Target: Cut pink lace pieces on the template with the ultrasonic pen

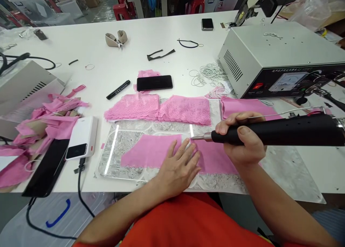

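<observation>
Pink lace (151,150), unlabelled, under left hand (176,169)

right edge of frame cuts off the rear of the black handheld tool (277,133). the left hand (176,168) covers part of the pink fabric piece (151,150). lettering on the grey machine (280,56) panel, centre right, too small to read.
</observation>
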`<act>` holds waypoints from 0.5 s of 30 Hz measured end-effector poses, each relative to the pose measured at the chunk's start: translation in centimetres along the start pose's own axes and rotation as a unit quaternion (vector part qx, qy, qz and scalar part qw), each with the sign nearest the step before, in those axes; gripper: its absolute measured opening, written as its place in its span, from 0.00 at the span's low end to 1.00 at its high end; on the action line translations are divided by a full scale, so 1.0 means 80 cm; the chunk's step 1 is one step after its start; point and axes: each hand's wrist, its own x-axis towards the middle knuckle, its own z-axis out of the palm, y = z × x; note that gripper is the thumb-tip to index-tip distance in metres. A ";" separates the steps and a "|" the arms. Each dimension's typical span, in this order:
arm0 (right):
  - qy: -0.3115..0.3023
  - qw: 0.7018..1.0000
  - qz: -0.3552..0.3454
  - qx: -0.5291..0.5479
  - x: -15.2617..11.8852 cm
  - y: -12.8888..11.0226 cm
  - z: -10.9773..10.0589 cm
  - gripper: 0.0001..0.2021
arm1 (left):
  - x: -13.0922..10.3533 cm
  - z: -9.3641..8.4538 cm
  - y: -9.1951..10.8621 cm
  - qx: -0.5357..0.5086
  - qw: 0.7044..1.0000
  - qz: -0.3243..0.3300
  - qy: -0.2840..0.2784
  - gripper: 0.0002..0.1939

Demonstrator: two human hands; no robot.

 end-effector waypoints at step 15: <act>0.007 1.000 -0.017 -0.024 0.003 -0.012 -0.001 0.05 | -0.005 -0.011 0.005 -0.016 0.999 0.016 0.031 0.13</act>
